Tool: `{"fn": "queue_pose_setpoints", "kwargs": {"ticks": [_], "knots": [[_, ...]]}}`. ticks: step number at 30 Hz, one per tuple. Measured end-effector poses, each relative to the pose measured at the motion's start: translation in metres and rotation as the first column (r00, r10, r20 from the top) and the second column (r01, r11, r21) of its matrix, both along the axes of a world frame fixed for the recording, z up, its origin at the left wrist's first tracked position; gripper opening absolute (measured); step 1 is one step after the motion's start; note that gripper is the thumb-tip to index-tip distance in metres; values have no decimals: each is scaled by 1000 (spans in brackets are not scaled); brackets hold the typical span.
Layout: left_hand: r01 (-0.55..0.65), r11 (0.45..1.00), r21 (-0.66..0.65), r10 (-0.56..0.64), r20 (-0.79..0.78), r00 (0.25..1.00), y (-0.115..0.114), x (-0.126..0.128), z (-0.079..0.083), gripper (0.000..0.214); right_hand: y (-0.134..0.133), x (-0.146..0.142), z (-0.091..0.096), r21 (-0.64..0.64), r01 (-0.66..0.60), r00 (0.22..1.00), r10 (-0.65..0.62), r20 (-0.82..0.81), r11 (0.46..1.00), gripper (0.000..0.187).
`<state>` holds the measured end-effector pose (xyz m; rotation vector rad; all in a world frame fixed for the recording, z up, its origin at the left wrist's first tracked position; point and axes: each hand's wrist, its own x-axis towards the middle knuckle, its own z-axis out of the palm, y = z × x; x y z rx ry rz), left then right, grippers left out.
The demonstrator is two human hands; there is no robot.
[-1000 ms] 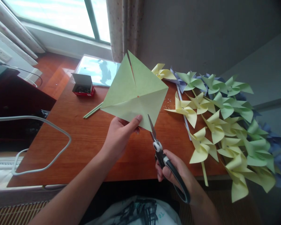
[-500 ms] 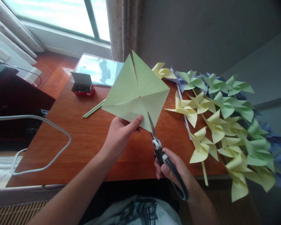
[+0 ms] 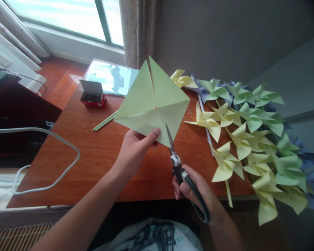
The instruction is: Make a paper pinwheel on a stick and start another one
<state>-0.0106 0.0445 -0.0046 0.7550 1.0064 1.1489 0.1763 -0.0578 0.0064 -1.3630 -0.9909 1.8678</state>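
A square of pale green paper is held up over the table with one corner toward me. It has creases, a small hole near its middle and a slit running in from the far corner. My left hand pinches its near left edge, thumb on top and fingers beneath. In my right hand are black-and-white scissors, gripped by the handles. One blade lies over the paper near its closest corner; the other blade is hidden under the sheet.
Many yellow, green and purple paper pinwheels cover the table's right side. A red box of small dark pieces, a clear plastic sleeve and green sticks lie on the wooden table. A white cable loops at left.
Almost nothing differs. The paper and the scissors have shifted very slightly to the right in view; both hands keep their grips.
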Motion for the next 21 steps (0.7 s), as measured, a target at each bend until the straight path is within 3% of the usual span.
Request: {"fn": "queue_pose_setpoints", "kwargs": {"ticks": [21], "knots": [[-4,999,51,7,-49,999,-1,0,-2,23,-1,0,0,-11,-1,1000,1,26,1000,56]]}}
